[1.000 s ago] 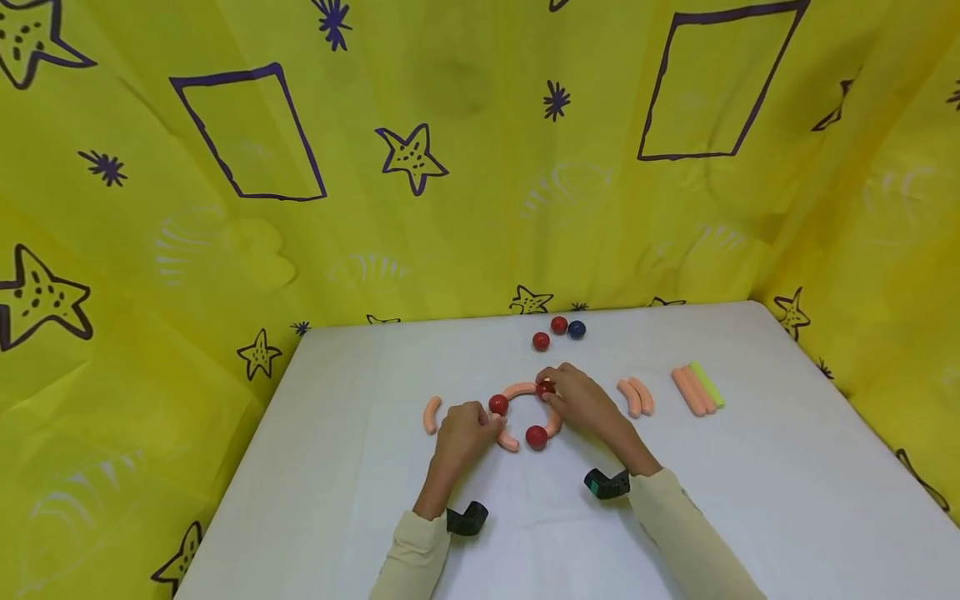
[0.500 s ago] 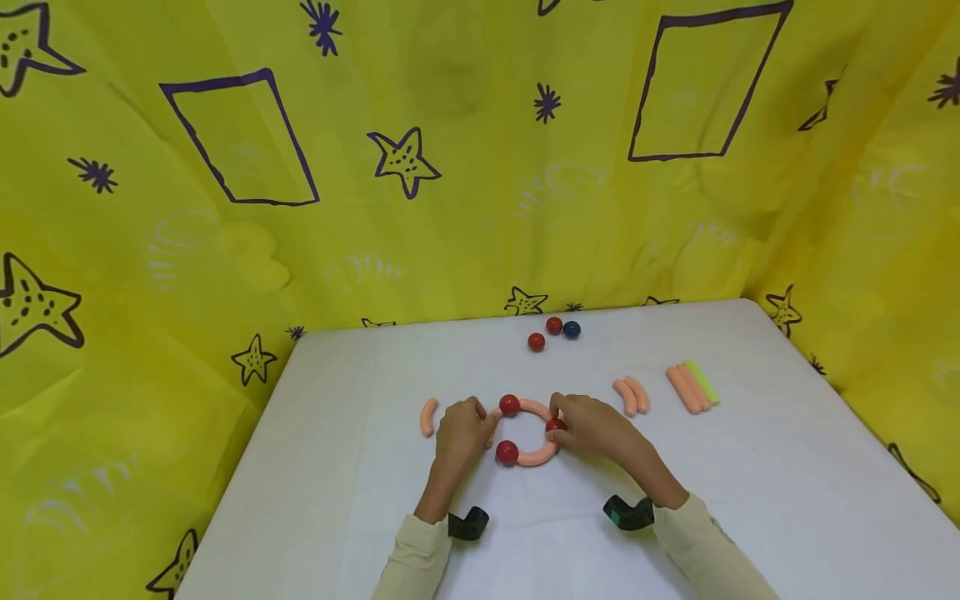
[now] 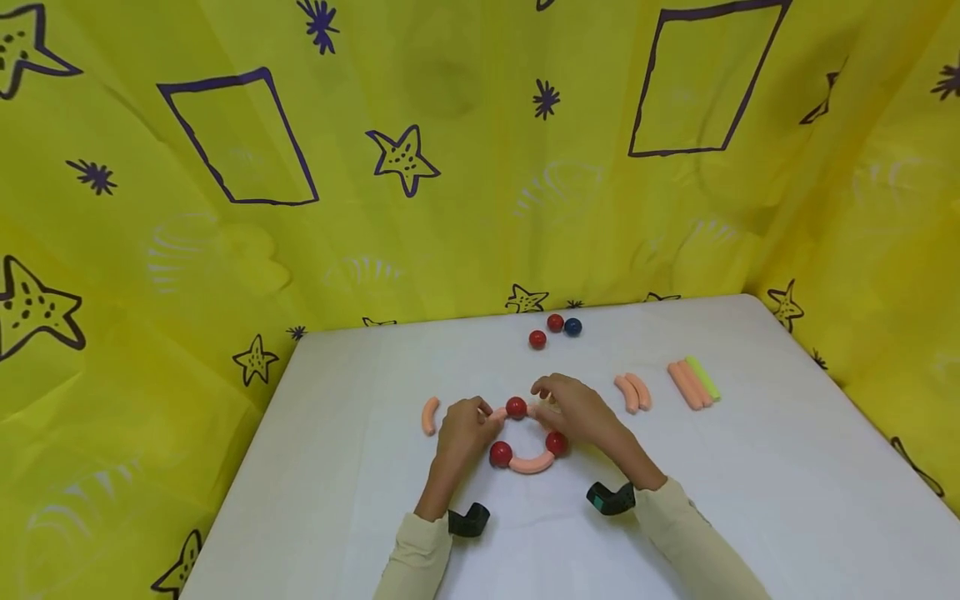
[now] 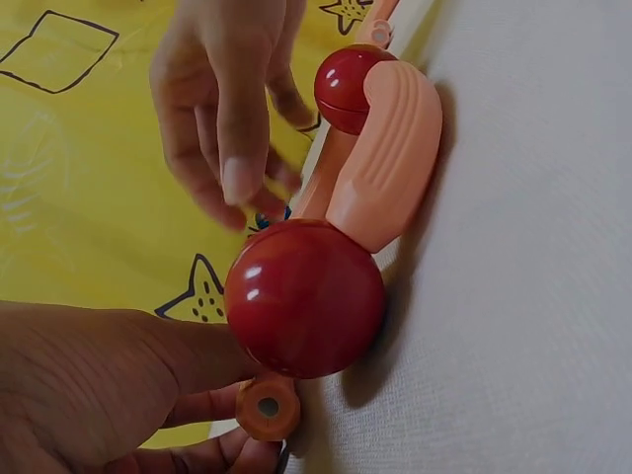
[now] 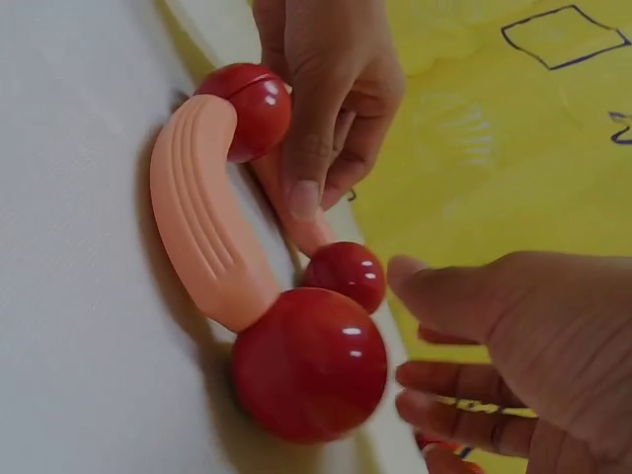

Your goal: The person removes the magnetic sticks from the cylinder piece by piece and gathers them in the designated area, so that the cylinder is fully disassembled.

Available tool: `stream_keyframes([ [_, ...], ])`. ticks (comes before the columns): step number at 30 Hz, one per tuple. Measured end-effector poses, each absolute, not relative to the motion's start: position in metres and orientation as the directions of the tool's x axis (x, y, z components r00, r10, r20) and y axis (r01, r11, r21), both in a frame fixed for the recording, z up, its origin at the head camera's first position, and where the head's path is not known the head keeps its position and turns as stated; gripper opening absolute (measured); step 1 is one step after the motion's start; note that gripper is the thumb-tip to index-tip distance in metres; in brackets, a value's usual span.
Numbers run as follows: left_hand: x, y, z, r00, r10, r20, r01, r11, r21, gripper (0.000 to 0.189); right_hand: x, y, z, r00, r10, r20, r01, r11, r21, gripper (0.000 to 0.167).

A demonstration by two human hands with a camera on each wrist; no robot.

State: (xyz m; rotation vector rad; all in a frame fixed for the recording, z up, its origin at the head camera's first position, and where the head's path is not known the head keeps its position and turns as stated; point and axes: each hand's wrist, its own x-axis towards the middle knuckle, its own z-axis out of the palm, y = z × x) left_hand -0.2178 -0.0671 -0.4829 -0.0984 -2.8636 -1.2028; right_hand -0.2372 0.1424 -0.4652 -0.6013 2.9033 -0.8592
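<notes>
A ring of red balls and curved peach rods lies on the white table. In the head view its balls are a back ball [image 3: 516, 407], a right ball [image 3: 557, 443] and a front-left ball [image 3: 501, 454]. A front curved rod [image 3: 531, 464] joins the latter two. My left hand [image 3: 467, 433] pinches the left curved rod [image 3: 498, 414]; the left wrist view shows its round end [image 4: 268, 406] with a grey centre beside a ball. My right hand [image 3: 581, 410] hovers over the ring's right side, fingers apart, holding nothing; it partly hides the right rod [image 3: 533, 411].
Left of the ring lies a loose curved rod [image 3: 429, 416]. Two more curved rods [image 3: 633, 392] and some straight peach and green rods [image 3: 693, 382] lie to the right. Two red balls [image 3: 537, 339] and a blue ball [image 3: 573, 327] sit at the back. A yellow curtain [image 3: 480, 225] surrounds the table.
The ring has turned clockwise while my right hand gripped a red ball. My right hand has since let go and moved back with its fingers spread. The left hand has hardly moved.
</notes>
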Motion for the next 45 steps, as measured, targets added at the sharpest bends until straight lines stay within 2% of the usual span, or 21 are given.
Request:
stream_keyframes([
  [4,-0.218,-0.067,-0.483,-0.997,0.056,0.052,0.076,0.690,0.720,0.022,-0.246,0.135,-0.478,-0.908,-0.412,0.075,-0.361,0.679,-0.640,0.033],
  [9,-0.218,-0.066,-0.485,-0.995,0.068,0.073,0.099,0.680,0.726,0.024,-0.249,0.128,-0.490,-0.896,-0.428,0.115,-0.382,0.613,-0.692,0.033],
  [14,-0.220,-0.067,-0.486,-0.995,0.054,0.089,0.102,0.690,0.717,0.023,-0.250,0.126,-0.493,-0.887,-0.431,0.164,-0.412,0.581,-0.702,0.033],
  [21,-0.221,-0.067,-0.488,-0.996,0.035,0.083,0.084,0.704,0.705,0.021,-0.249,0.123,-0.492,-0.879,-0.445,0.168,-0.423,0.570,-0.705,0.034],
  [35,-0.223,-0.069,-0.483,-0.987,0.109,0.115,0.158,0.709,0.687,0.019,-0.251,0.123,-0.493,-0.877,-0.445,0.182,-0.432,0.564,-0.703,0.033],
  [40,-0.222,-0.074,-0.480,-0.985,0.150,0.080,0.162,0.682,0.713,0.023,-0.249,0.123,-0.492,-0.880,-0.435,0.189,-0.434,0.576,-0.693,0.032],
  [45,-0.220,-0.077,-0.478,-0.991,0.121,0.057,0.125,0.691,0.712,0.025,-0.249,0.123,-0.494,-0.881,-0.432,0.193,-0.435,0.577,-0.691,0.033],
])
